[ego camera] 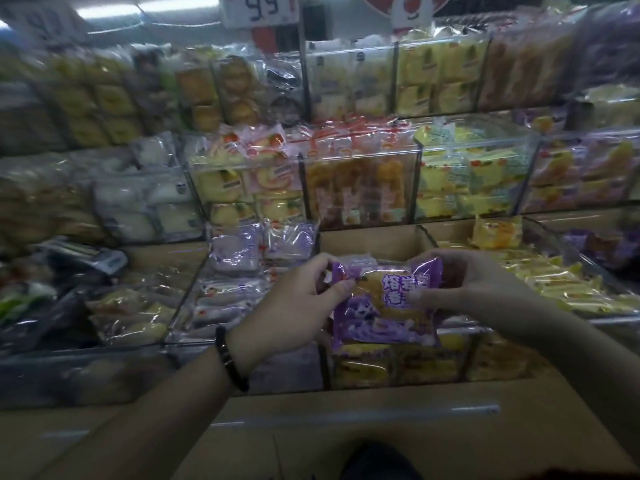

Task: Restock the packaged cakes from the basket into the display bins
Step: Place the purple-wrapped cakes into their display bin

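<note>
The left grip and the right grip, both bare hands, pinch the two ends of one purple plastic cake pack, over the brown cardboard box.

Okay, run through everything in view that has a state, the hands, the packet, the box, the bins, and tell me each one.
left hand, grips the packet's left edge, thumb on front.
right hand, grips its right edge.
purple cake packet, looks unopened, held above the box by both hands.
cardboard box, open, yellow packets inside.
orange-cake bin, filled nearly to its rim.
wristband, worn on the left wrist.
</note>
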The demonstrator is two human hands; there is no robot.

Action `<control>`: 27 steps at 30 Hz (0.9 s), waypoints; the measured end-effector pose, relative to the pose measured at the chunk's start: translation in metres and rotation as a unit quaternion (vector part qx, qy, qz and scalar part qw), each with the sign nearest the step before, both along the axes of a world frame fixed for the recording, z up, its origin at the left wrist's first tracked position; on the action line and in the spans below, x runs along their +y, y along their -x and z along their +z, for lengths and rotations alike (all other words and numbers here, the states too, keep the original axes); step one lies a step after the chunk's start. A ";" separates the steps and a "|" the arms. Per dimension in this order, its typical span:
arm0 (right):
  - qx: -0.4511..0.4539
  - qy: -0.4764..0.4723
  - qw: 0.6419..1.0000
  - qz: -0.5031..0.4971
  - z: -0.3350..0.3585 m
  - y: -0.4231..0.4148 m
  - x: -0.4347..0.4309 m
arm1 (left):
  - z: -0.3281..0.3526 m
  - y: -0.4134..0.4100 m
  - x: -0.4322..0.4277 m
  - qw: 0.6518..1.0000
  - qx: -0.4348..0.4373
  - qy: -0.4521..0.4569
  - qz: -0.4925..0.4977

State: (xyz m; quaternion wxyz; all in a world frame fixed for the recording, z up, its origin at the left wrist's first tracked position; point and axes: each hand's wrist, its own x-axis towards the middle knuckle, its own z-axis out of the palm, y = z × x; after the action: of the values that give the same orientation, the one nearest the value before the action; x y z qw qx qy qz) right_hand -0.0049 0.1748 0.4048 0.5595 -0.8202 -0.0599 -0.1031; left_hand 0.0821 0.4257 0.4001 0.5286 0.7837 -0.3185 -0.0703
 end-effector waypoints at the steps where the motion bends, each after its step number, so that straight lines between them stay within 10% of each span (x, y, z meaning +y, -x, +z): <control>1: 0.004 0.007 1.000 0.000 0.001 -0.007 0.007 | 0.001 -0.003 0.006 1.000 0.005 0.001 0.004; 27: -0.014 -0.054 0.995 -0.086 -0.001 -0.041 -0.003 | 0.009 -0.050 -0.023 1.000 0.022 0.004 -0.008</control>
State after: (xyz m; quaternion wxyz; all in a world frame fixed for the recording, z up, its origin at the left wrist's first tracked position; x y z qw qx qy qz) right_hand 0.0361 0.1720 0.4040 0.5913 -0.7893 0.0085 -0.1652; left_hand 0.1321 0.4028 0.4087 0.5382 0.7772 -0.3134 -0.0904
